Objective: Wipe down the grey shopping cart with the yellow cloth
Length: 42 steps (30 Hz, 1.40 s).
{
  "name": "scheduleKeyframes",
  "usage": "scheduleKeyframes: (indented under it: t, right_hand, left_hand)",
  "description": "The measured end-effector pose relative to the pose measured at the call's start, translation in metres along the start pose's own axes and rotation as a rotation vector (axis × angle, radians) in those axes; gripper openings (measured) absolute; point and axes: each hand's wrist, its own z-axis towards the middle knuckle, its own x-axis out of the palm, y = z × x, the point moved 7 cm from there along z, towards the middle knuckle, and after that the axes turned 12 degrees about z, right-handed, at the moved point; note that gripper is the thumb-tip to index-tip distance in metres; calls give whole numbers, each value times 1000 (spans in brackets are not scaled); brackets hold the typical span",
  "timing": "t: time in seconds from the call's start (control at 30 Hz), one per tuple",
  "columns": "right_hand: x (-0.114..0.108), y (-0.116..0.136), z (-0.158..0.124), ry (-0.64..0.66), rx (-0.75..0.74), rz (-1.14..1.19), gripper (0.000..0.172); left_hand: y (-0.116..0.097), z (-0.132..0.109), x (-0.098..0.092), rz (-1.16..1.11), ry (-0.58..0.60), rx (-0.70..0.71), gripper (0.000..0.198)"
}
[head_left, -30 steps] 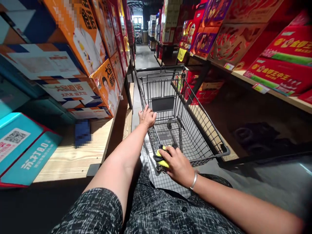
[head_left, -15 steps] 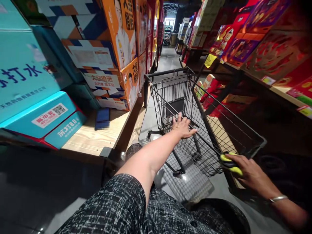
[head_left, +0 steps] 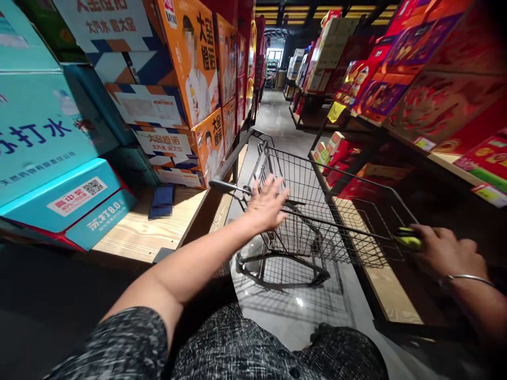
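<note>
A black wire shopping cart (head_left: 332, 232) stands at a slant in the aisle before me, and no goods show in its basket. My left hand (head_left: 267, 203) reaches out over the cart's near side, close to its handle end, fingers spread; whether it touches the metal I cannot tell. At the cart's right end, my right hand (head_left: 451, 253) is closed around a small yellow-and-black object (head_left: 410, 238), whose kind I cannot make out. The hand is close to the basket's corner, and its fingertips are partly hidden. A metal bangle circles that wrist.
Left, a wooden shelf (head_left: 130, 235) bears turquoise drink cartons (head_left: 95, 206), orange-and-blue cartons (head_left: 209, 145) and a dark phone-like slab (head_left: 161, 201). Red and purple gift boxes (head_left: 382, 97) fill the right-hand shelves, above a low wooden ledge (head_left: 390, 295). The grey-floored aisle (head_left: 273, 111) runs onward.
The cart has turned, its far end swinging left and nearer to the left shelf. My left hand has moved left, and my right hand right with the yellow-and-black object.
</note>
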Motion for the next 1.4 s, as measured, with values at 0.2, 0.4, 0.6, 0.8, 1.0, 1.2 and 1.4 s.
scheduleKeyframes:
  t: [0.2, 0.4, 0.6, 0.8, 1.0, 1.2, 1.4]
  right_hand:
    - [87, 152, -23, 211, -295, 268, 56]
    - [135, 162, -29, 317, -127, 487, 46]
    - [124, 143, -30, 215, -135, 511, 49]
    - [119, 153, -40, 71, -137, 474, 51]
    - [116, 155, -41, 29, -66, 447, 48]
    - [111, 246, -57, 178, -121, 770, 47]
    - [81, 399, -108, 139, -672, 645, 50]
  left_hand:
    - [35, -59, -24, 142, 133, -102, 80]
    - [-7, -77, -46, 52, 308, 58, 51]
    - [31, -91, -43, -167, 231, 292, 46]
    - [57, -99, -20, -342, -29, 247, 37]
    - [52, -99, -20, -544, -105, 200, 59]
    - [59, -101, -16, -737, -159, 120, 101]
    - [63, -102, -5, -712, -215, 9, 106]
